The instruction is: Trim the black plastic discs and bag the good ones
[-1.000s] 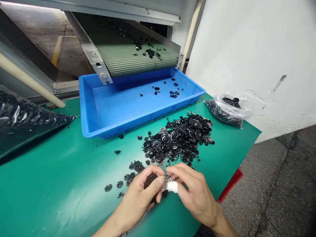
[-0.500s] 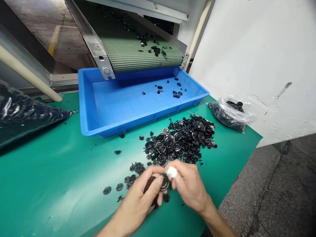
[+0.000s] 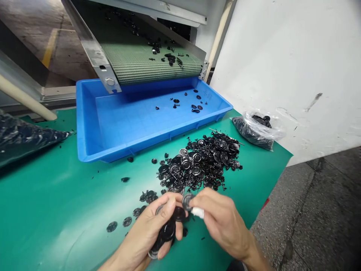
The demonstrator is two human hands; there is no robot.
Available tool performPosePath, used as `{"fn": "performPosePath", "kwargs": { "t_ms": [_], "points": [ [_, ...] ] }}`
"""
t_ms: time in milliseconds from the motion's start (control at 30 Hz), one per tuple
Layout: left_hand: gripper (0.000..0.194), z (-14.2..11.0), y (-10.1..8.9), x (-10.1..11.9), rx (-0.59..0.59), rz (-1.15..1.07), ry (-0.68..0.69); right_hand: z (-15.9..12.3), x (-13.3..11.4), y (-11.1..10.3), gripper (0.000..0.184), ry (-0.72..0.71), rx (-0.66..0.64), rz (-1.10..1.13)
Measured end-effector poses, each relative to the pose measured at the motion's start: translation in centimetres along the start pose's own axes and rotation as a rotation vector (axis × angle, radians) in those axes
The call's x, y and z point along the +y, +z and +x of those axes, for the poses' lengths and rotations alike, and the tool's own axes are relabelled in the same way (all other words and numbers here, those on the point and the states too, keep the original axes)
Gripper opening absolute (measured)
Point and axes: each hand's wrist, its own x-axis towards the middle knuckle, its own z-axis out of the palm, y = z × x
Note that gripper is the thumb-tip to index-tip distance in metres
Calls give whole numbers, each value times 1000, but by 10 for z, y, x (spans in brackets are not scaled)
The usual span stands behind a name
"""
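My left hand (image 3: 146, 235) is closed around a stack of black round plastic discs (image 3: 169, 227), low on the green table. My right hand (image 3: 222, 224), with white tape on one finger, pinches a single black disc (image 3: 187, 199) right beside the top of that stack. Just beyond both hands lies a heap of black disc parts (image 3: 200, 162) with thin sprue pieces mixed in. A few loose discs (image 3: 118, 224) lie to the left of my left hand.
A blue tray (image 3: 87, 124) holding a few black parts sits under the end of a green conveyor belt (image 3: 146, 67). Plastic bags of black parts lie at the far left (image 3: 22, 135) and at the right (image 3: 255, 130) by the white wall. The green table (image 3: 50, 203) ends at the right.
The stack in my left hand has tilted into plainer view. My right hand now holds a disc at the stack's top. The camera has shifted a little.
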Motion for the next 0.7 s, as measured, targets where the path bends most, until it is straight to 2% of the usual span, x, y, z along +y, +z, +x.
{"fn": "performPosePath", "kwargs": {
  "t_ms": [67, 133, 267, 367, 567, 633, 700],
  "points": [
    [33, 0, 4, -4, 10, 72, 15, -7, -6, 1, 35, -40, -53, 75],
    [35, 0, 7, -9, 9, 150, 45, -10, -9, 4, 33, -12, -95, 109],
    [40, -3, 7, -13, 28, 343, 90, -9, -12, 10, 21, 49, -52, 84],
    [42, -7, 6, -11, 100, 451, 97, -8, -13, 14, 20, 96, -60, 98],
    [45, -10, 7, -7, 128, 410, 60, -3, -6, 26, 19, 163, -27, 136],
    [44, -9, 8, -4, 145, 386, 58, 4, 1, 23, 18, 165, -73, 136],
    [41, -9, 8, -1, 140, 334, 46, 16, 8, 12, 18, 144, -89, 31]
  ]
}}
